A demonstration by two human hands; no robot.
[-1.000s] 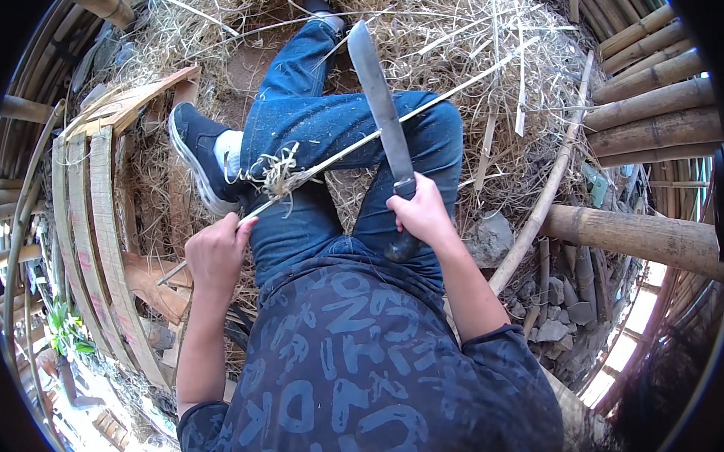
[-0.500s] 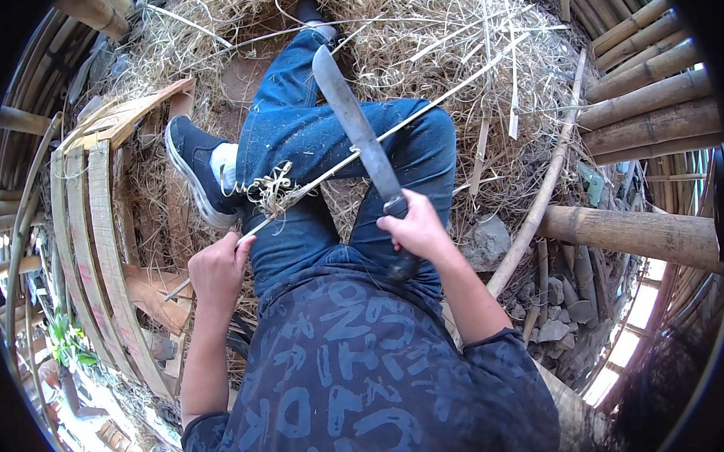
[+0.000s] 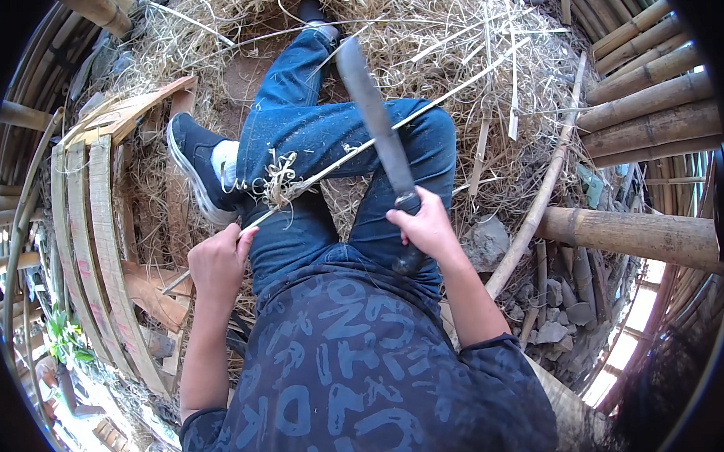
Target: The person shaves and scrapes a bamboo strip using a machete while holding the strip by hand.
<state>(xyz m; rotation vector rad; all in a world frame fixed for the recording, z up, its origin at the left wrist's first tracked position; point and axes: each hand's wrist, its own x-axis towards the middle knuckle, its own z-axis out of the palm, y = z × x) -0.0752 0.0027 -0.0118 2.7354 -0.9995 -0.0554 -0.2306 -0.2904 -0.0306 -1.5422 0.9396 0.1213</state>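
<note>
Shaving seems underway, left hand (image 3: 218, 259) gripping the strip (image 3: 336, 164), right hand (image 3: 427, 228) grasping the machete (image 3: 378, 122), contact unclear; the next stroke needs steadiness.

The machete (image 3: 376, 114) is grey and black, the strip (image 3: 345, 158) pale yellow, the dark shirt (image 3: 354, 354) grey-lettered.

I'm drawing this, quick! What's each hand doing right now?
Left hand: closed, holding the thin pale strip.
Right hand: closed, holding the long knife by its black handle.
</note>
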